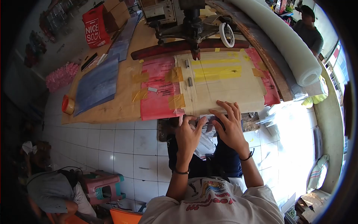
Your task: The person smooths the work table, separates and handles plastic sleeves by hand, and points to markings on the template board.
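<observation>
Where a glossy red strip [158,80] is taped to the brown-topped table [125,89], a flat beige board [223,91] is laid alongside. At its near edge, the left hand [188,137] is half-curled, any grip hidden; the right hand [232,128] is spread wide, fingertips over the board.

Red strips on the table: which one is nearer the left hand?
The wider red strip at picture left, ending close to the left hand; the narrower strip lies across the pale sheet.
</observation>
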`<state>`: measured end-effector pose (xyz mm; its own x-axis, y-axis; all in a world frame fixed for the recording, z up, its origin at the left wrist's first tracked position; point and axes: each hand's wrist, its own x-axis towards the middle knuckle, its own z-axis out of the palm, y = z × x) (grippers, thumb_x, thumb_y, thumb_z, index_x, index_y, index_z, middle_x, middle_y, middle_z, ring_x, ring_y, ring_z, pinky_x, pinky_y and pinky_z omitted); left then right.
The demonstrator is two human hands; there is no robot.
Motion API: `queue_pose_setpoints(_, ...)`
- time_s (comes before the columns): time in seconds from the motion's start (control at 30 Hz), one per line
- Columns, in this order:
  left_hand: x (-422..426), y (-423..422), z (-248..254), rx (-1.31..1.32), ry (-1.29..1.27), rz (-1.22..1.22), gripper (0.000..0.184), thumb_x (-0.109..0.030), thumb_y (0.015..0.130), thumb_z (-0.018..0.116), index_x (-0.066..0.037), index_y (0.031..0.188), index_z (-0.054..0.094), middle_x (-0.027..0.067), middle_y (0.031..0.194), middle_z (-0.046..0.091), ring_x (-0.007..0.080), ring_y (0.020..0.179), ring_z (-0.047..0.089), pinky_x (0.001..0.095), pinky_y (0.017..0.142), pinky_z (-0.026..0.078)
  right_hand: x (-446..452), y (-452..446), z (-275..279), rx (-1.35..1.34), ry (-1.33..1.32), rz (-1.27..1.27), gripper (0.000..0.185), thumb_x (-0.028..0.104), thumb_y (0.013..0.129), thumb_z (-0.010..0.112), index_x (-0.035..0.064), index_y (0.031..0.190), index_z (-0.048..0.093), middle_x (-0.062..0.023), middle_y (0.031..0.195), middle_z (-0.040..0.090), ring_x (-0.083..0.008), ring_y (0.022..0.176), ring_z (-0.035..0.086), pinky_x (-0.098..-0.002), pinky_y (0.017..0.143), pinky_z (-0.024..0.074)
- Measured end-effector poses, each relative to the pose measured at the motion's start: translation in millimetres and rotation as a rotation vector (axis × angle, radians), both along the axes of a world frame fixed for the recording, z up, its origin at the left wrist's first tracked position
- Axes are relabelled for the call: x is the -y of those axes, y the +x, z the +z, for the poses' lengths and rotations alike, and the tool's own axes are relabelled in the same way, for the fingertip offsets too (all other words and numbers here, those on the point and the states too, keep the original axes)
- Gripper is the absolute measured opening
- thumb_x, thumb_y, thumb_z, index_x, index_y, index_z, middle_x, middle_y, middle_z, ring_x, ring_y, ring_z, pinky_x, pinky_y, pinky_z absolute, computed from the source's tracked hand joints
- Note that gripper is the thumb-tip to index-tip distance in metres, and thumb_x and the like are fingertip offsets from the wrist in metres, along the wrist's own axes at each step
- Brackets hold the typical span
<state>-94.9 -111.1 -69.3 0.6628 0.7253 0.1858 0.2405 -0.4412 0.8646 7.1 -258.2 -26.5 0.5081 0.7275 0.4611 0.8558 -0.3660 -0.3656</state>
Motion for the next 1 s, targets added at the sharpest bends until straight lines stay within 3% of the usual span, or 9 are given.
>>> queue_pose_setpoints(0.2, -7.7, 7.2, 7.8, -0.055, -0.059, -0.185, 0.042, -0.042, 0.096, 0.071, -0.002, 0.105, 0.075, 0.0189, 0.093, 0.074, 0.0318, 0.076, 0.071, 0.0383, 0.081, 0.054, 3.1, -4.4, -23.4, -0.049, 0.124, 0.018, 0.036, 0.007, 0.092, 0.064, 0.0142, 0.127, 0.069, -0.0119, 0.15, 0.05, -0.0383, 0.143, 0.038, -0.0569, 0.123, 0.0214)
queue_pose_setpoints(0.3, -11.6, 5.6, 10.5, -0.068, -0.06, -0.368, 0.035, -0.036, 0.098, 0.07, -0.002, 0.106, 0.075, 0.0149, 0.095, 0.076, 0.024, 0.079, 0.072, 0.035, 0.079, 0.053, 13.0, -8.5, -42.7, -0.188, 0.3, 0.094, 0.044, -0.002, 0.089, 0.065, 0.0092, 0.131, 0.064, -0.0168, 0.146, 0.053, -0.0374, 0.141, 0.042, -0.0508, 0.118, 0.032)
queue_pose_setpoints(0.4, -11.7, -1.1, -0.9, 0.316, -0.067, -0.583, 0.019, -0.018, 0.098, 0.071, -0.002, 0.107, 0.077, 0.0038, 0.075, 0.072, 0.0038, 0.061, 0.051, 0.0252, 0.055, 0.043, 18.8, -23.7, -94.8, -0.615, 0.703, 0.073, 0.06, -0.003, 0.085, 0.071, 0.0034, 0.141, 0.051, -0.0186, 0.141, 0.054, -0.0295, 0.135, 0.05, -0.0419, 0.109, 0.0437)
queue_pose_setpoints(0.5, -12.6, -32.6, 38.8, 0.312, -0.459, -0.84, 0.014, -0.015, 0.099, 0.069, -0.005, 0.104, 0.078, 0.003, 0.076, 0.072, 0.0019, 0.06, 0.049, 0.0217, 0.053, 0.038, 21.6, -35.1, -112.6, -0.862, 0.691, 0.091, 0.075, 0.001, 0.082, 0.078, 0.0055, 0.147, 0.043, -0.0139, 0.136, 0.058, -0.0259, 0.129, 0.056, -0.0388, 0.106, 0.0469)
queue_pose_setpoints(0.63, -22.4, -71.6, 70.0, 0.582, -0.301, -0.901, 0.01, -0.013, 0.095, 0.072, -0.005, 0.092, 0.078, 0.0067, 0.067, 0.068, 0.0092, 0.05, 0.052, 0.0243, 0.047, 0.037, 25.5, -22.6, -145.3, -0.927, 0.052, 0.446, 0.032, 0.014, 0.084, 0.08, 0.0047, 0.115, 0.073, -0.0101, 0.104, 0.076, -0.025, 0.096, 0.073, -0.0349, 0.089, 0.0559)
queue_pose_setpoints(0.7, -32.4, -94.9, 77.0, 0.913, -0.237, -0.969, 0.009, -0.012, 0.094, 0.071, -0.006, 0.092, 0.077, 0.0079, 0.059, 0.064, 0.0139, 0.045, 0.052, 0.0277, 0.046, 0.039, 13.1, -27.5, -168.7, -0.806, -0.036, 0.418, 0.018, 0.015, 0.087, 0.077, 0.0061, 0.102, 0.077, -0.0112, 0.102, 0.077, -0.0281, 0.092, 0.074, -0.0364, 0.085, 0.0574)
queue_pose_setpoints(0.73, -50.4, -100.1, 95.6, 1.003, -0.441, -1.285, 0.009, -0.014, 0.091, 0.073, -0.008, 0.086, 0.075, 0.0068, 0.057, 0.059, 0.0127, 0.042, 0.048, 0.0282, 0.039, 0.03, 7.9, -30.2, -178.0, -0.745, -0.082, 0.407, 0.013, 0.016, 0.088, 0.075, 0.0068, 0.096, 0.079, -0.0118, 0.101, 0.077, -0.0297, 0.091, 0.074, -0.0371, 0.082, 0.0581)
queue_pose_setpoints(0.87, -64.0, -152.1, 137.6, 1.277, -0.432, -1.214, 0.012, -0.02, 0.091, 0.074, -0.008, 0.091, 0.076, 0.0058, 0.06, 0.059, 0.0137, 0.047, 0.05, 0.0275, 0.044, 0.03, 4.4, -31.2, -193.6, -0.593, -0.134, -0.026, 0.015, 0.015, 0.09, 0.072, 0.0156, 0.103, 0.08, -0.0088, 0.106, 0.076, -0.0315, 0.096, 0.072, -0.0389, 0.085, 0.0575)
queue_pose_setpoints(1.0, -89.6, -194.1, 145.9, 1.262, -0.355, -1.039, 0.018, -0.025, 0.091, 0.074, -0.006, 0.093, 0.076, 0.0082, 0.067, 0.063, 0.0164, 0.055, 0.056, 0.0282, 0.051, 0.036, 37.6, -8.9, -94.2, -0.221, 0.38, -0.329, 0.027, -0.003, 0.085, 0.069, 0.0065, 0.108, 0.078, -0.0113, 0.095, 0.069, -0.0271, 0.082, 0.065, -0.0351, 0.074, 0.0521)
